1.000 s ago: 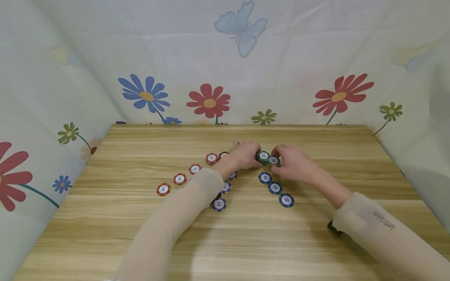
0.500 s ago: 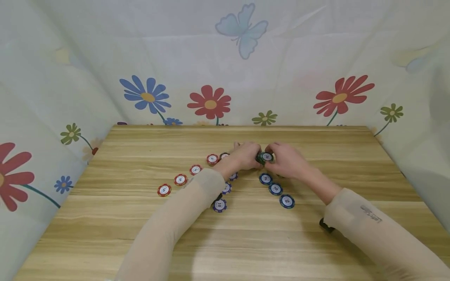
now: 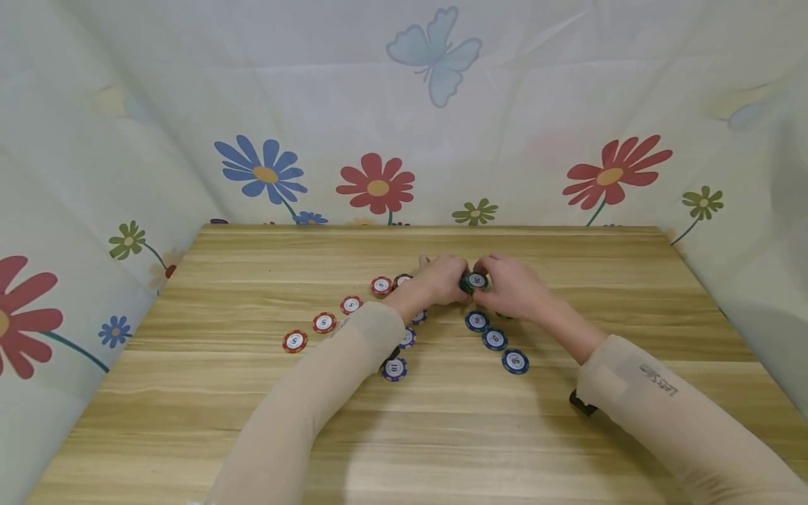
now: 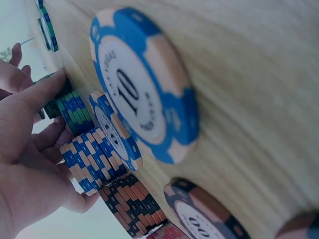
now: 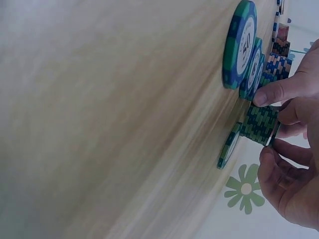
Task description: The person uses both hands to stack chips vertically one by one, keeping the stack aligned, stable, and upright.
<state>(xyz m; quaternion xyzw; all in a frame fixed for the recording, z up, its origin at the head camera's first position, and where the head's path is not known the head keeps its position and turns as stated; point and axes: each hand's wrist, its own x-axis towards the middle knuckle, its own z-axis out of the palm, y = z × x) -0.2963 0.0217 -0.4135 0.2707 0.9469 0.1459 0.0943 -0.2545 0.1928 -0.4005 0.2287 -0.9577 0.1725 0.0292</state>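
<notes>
My left hand (image 3: 445,278) braces a stack of green poker chips (image 5: 258,124) at the back of the table, its thumb at the stack's base in the right wrist view. Across from it, my right hand (image 3: 514,286) pinches a green poker chip (image 3: 476,281) on top of that stack. Beside the left hand's fingers stand a blue-and-green chip stack (image 4: 75,112), a blue-and-peach one (image 4: 89,162) and a black-and-orange one (image 4: 132,204). A loose green chip (image 5: 230,145) lies flat by the green stack, mostly hidden under the right hand in the head view.
Red chips (image 3: 324,322) form a slanting row on the left. Purple-blue chips marked 10 (image 3: 395,369) lie partly under the left forearm. Several blue chips (image 3: 495,339) run toward the front right. A flowered cloth (image 3: 303,91) hangs behind the wooden table (image 3: 442,435).
My right hand has moved left, bringing its green chip from the stack's right side to over the top. The left hand has stayed in place.
</notes>
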